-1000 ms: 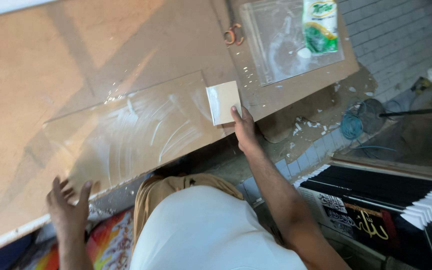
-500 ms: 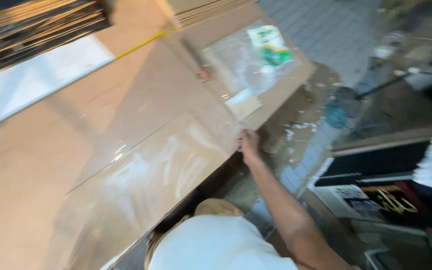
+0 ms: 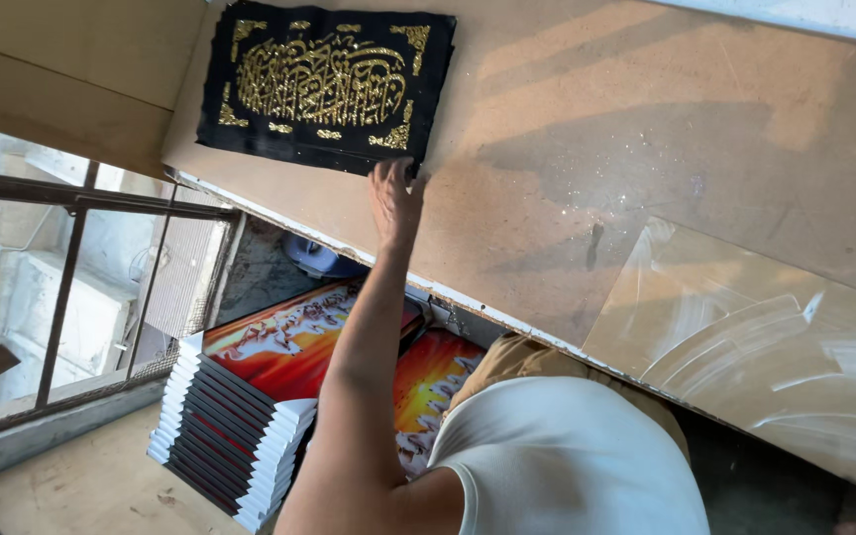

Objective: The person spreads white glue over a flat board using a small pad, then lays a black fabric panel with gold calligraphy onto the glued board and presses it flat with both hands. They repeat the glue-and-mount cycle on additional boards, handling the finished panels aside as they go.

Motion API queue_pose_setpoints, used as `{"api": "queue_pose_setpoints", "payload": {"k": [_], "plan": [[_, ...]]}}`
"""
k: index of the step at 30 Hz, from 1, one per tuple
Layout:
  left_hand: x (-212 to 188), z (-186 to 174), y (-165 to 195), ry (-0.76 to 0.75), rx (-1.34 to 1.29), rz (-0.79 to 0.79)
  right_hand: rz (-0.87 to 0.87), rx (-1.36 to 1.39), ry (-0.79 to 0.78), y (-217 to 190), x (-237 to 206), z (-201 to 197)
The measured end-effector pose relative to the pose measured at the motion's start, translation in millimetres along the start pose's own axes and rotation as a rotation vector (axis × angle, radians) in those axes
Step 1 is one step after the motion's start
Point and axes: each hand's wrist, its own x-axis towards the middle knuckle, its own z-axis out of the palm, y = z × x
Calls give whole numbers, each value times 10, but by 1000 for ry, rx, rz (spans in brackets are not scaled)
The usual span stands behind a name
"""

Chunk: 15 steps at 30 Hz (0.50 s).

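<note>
Brown fibreboard desk (image 3: 587,149) carries a smeared glass pane (image 3: 775,337) at the person's right and a black panel with gold ornament (image 3: 329,84) at the far left, whose near edge the left hand (image 3: 394,198) touches with fingers (image 3: 384,176) spread, apparently about to draw it closer, which needs a firmer grip; the right hand is out of view.

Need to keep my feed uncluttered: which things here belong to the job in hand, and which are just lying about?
In hand: left hand, flat on the lower edge of the black panel with gold ornament; the board tabletop under it.
Lying about: smeared glass sheet; stack of canvases; orange picture on top; window bars.
</note>
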Motion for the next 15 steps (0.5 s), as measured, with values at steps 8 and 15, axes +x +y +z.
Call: {"api": "queue_pose_setpoints", "payload": {"k": [8, 15], "plan": [[357, 129, -444, -82, -133, 56, 27, 81, -104, -60, -192, 217], [483, 88, -737, -223, -440, -6, 91, -28, 19, -128, -320, 348]]}}
